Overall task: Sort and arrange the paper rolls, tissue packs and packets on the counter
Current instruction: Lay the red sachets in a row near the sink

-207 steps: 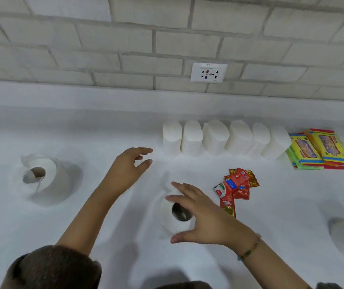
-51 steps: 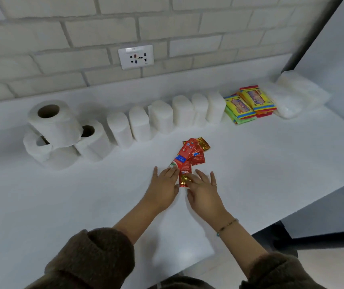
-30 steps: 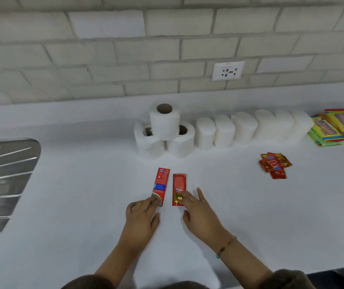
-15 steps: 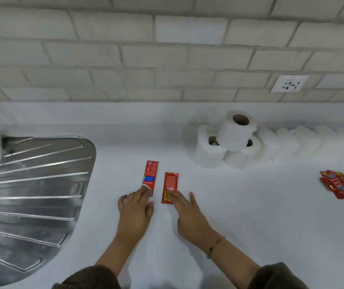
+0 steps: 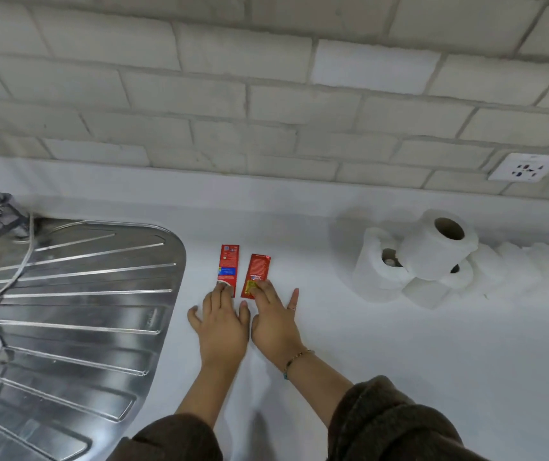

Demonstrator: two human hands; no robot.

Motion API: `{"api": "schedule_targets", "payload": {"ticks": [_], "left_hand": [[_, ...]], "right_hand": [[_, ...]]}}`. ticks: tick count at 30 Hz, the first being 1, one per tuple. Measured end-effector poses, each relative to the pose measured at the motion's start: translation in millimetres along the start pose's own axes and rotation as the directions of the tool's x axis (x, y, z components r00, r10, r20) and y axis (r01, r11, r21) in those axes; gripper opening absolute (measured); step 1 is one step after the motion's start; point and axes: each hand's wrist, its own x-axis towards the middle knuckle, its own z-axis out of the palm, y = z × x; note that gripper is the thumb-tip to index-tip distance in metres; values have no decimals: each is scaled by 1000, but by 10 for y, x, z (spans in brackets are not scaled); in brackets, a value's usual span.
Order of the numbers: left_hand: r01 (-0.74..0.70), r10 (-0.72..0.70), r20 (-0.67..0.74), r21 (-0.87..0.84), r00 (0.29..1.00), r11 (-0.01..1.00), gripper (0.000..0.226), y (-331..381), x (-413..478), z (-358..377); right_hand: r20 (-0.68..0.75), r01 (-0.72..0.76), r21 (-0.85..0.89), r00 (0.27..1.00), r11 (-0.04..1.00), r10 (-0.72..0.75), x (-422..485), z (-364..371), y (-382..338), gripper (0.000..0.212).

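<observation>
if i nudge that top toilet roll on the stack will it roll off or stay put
Probably rolls. The top toilet roll lies on its side across two lower rolls, resting on curved surfaces. It looks light and soft, so it would likely tumble onto the counter without damage.

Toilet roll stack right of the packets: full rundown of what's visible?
The toilet roll stack is three white paper rolls in a small pyramid: two lying on the counter side by side, one resting on top between them. The brown cardboard cores show, open ends facing roughly toward the camera. The paper looks soft, the lower left roll slightly loose-wound. It sits near the back wall, at the left end of a row of white tissue packs. Neither hand touches it.
</observation>
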Motion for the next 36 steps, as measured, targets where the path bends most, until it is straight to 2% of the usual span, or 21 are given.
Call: {"api": "schedule_targets", "payload": {"ticks": [5,13,18,21,24,27,29,32,36], "left_hand": [[66,-68,-33,-55,997,996,44,-43,-24,-2],[43,-44,-36,-46,998,998,52,-32,-56,-39],[20,-23,-57,-58,998,998,48,-27,-69,-77],[-34,30,-64,-69,997,997,46,-18,-95,-120],[-170,161,-68,-153,985,974,43,106,-202,-154],[-233,242,-9,-310,970,922,41,464,-369,-132],[-275,304,23,-362,953,891,40,793,-488,-67],[-362,427,85,-397,900,843,39,1309,-659,61],[-445,538,127,-423,834,790,37,1880,-833,234]], "right_hand": [[72,75,-52,995,996,-71,16,29,32,56],[94,91,-88,992,992,-82,23,23,37,55],[58,106,31,992,994,-108,-48,-8,79,65],[35,82,138,996,987,-88,-283,-153,184,67],[-50,72,155,997,985,-65,-614,-347,453,59],[-208,9,112,978,994,15,-912,-613,893,49],[-308,-101,119,942,988,133,-1096,-828,1217,45],[-434,-254,196,844,947,316,-1338,-1212,1670,43],[-500,-403,238,729,884,467,-1582,-1639,2204,42]]}}
